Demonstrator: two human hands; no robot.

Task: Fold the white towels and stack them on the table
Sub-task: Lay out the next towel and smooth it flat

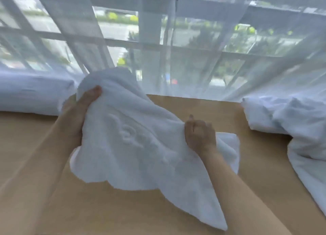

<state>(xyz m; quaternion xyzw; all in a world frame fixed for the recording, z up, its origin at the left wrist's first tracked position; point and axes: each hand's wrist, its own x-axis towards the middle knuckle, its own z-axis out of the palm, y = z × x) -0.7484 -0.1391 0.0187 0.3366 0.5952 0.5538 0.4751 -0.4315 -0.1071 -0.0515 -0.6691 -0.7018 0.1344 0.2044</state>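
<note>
Hands lift white terry towel (134,146) off tan wooden table (202,107): left hand (79,107) clamps 10 o'clock corner, right hand (199,134) fists 3 o'clock edge, likely spreading it to fold

A sheer white curtain (202,49) hangs across the whole back of the view, its hem reaching down behind the far edge. Through it shows a white-framed window (148,23), with blurred green trees (234,40) outside.
</note>
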